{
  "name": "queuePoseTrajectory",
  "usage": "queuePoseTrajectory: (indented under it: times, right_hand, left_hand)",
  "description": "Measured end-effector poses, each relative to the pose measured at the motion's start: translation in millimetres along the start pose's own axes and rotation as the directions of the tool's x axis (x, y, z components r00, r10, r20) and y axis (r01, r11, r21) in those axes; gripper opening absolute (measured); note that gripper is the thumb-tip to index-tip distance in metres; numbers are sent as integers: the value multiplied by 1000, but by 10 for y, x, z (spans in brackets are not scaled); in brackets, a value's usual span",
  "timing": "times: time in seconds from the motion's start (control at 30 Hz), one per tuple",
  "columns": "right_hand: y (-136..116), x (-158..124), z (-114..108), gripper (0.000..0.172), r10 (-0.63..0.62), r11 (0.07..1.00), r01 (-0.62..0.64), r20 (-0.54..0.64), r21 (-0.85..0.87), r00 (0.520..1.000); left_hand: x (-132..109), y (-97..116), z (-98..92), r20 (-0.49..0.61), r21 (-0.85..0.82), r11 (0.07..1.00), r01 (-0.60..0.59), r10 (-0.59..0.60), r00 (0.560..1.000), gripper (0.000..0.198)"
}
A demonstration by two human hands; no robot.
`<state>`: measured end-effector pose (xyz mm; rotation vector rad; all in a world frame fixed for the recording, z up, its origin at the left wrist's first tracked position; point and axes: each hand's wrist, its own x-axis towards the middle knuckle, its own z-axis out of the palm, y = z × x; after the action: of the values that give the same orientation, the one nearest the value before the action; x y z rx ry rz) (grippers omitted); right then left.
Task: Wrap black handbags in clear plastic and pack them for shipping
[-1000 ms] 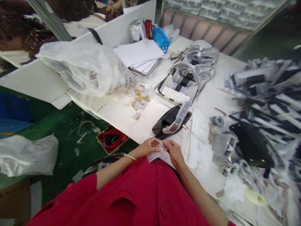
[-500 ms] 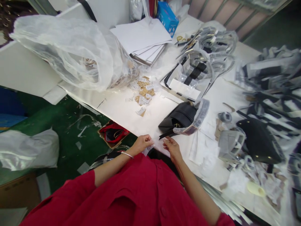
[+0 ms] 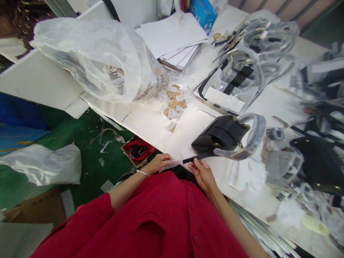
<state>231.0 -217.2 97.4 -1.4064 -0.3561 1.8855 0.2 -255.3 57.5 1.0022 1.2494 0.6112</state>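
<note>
My left hand rests at the near edge of the white table, its fingers closed on a small piece of clear plastic wrap. My right hand is just beside it, fingers curled, its fingertips at the end of a thin black strap. That strap leads up to a black handbag lying on the table. The bag's handle is wrapped in clear plastic. A silver bangle sits on my left wrist.
A big clear plastic bag lies at the back left, small tags scattered beside it. A stack of white paper, a blue box, wrapped straps and more black bags crowd the right. A box sits on the green floor.
My hands have parted; the left has kept the plastic wrap and the right has gone to the black strap's end. The view has tilted, so the bag sits further right.
</note>
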Motion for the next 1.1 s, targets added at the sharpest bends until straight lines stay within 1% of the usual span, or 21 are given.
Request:
queuePoseTrajectory:
  times: [0.07,0.17,0.3,0.4,0.57,0.67,0.77,0.93,1.1]
  right_hand:
    - [-11,8,27,35,-4,1000,4,14,-7,1000]
    - [-20,35,28,36,-19,999,19,19,-28,1000]
    - [-20,53,-5,34,-34,999,35,12,-41,999]
    - [-21,56,-24,34,-45,998,45,12,-39,999]
    - [-30,67,-40,34,-47,999,47,1,-26,999]
    - [-34,69,-35,35,-40,999,40,-7,-22,999]
    - [-42,64,-21,36,-33,999,33,-10,-40,999]
    - [-53,62,-33,37,-21,998,21,-2,-64,1000]
    - [-46,93,-76,35,-9,997,9,4,-75,1000]
  left_hand:
    - [21,-7,4,61,-45,999,3,0,998,32]
    - [76,6,35,134,-96,995,37,-24,991,33]
    - [135,41,75,184,-102,994,31,-12,983,33]
    - [160,55,70,212,-69,998,7,7,977,31]
    - [174,46,18,225,14,1000,-21,17,974,32]
    - [163,68,7,234,31,999,-33,25,972,31]
    - [152,114,23,220,24,999,-35,29,975,31]
    - [166,143,66,164,-11,999,-34,36,986,30]
    - [172,126,68,127,-61,997,39,-31,991,27]
